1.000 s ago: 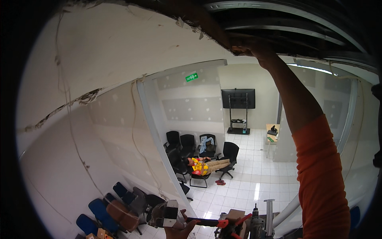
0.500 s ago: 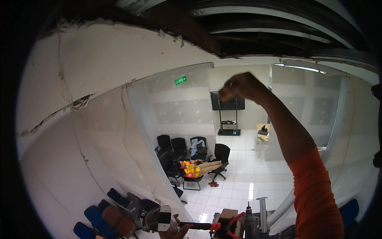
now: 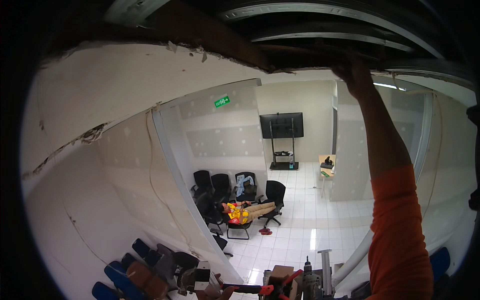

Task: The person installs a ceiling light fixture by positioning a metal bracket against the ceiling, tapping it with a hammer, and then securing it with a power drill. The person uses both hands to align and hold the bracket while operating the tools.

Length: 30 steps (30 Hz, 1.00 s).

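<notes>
My right arm, in an orange sleeve, stretches up at the right. My right hand point(image 3: 354, 77) is at the broken lower edge of the ceiling opening point(image 3: 295, 69); its fingers are dark and blurred, so what they hold is hidden. Low in the view, my left hand point(image 3: 220, 289) is partly seen, its fingers curled beside a white and black box-shaped thing point(image 3: 202, 276). What it grips cannot be made out. Right of that hand lie a black and red tool handle point(image 3: 255, 289), a drill point(image 3: 311, 282) and an open cardboard box point(image 3: 281, 275).
Metal ceiling channels point(image 3: 320, 36) cross the dark opening overhead. Below, a person point(image 3: 242, 212) in a yellow and red top reclines across black chairs point(image 3: 274, 197). A screen on a stand point(image 3: 281, 125) and a small table point(image 3: 326, 167) are farther off. Blue chairs point(image 3: 117, 275) stand lower left.
My right hand has risen from in front of the screen to the ceiling edge and moved right. The view has shifted slightly. My left hand stays low beside the box-shaped thing.
</notes>
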Motion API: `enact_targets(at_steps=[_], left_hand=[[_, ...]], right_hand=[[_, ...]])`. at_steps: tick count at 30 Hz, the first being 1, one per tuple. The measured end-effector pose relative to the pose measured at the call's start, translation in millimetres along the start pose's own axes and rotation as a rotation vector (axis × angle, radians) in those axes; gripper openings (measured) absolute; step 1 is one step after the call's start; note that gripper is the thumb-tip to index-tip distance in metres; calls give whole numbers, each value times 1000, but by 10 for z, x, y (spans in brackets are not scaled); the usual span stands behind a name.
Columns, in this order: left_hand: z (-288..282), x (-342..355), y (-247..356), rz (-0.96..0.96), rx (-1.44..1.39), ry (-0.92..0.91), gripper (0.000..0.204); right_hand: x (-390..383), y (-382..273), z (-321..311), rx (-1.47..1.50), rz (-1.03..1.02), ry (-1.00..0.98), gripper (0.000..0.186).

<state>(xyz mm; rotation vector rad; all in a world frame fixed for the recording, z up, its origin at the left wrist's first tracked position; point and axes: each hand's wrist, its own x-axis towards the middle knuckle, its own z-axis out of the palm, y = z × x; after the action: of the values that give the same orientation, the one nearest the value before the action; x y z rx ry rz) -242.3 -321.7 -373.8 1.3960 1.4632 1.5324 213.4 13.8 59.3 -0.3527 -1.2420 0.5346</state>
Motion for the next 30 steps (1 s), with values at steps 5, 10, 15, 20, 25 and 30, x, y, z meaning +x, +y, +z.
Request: enact_targets(at_steps=[5,10,15,20,25,30], left_hand=[[156,188,-56,95,110,-15,30],[377,477,378,175,228,-82,40],[622,726,873,225,152,-139,30],[619,656,937,190,-185,-117,60],[367,502,476,139,488,-117,52],[411,151,-120,-17,430,-299,61]], right_hand=[[-1285,479,422,-560,329,-482,33],[-3825,526,731,-468,464,-1484,67],[-4490,482,851,-281,792,-1172,60],[-4202,522,699,-252,643,-706,50],[-3252,629,568,0,522,-188,30],[-2261,488,498,-247,227,-48,56]])
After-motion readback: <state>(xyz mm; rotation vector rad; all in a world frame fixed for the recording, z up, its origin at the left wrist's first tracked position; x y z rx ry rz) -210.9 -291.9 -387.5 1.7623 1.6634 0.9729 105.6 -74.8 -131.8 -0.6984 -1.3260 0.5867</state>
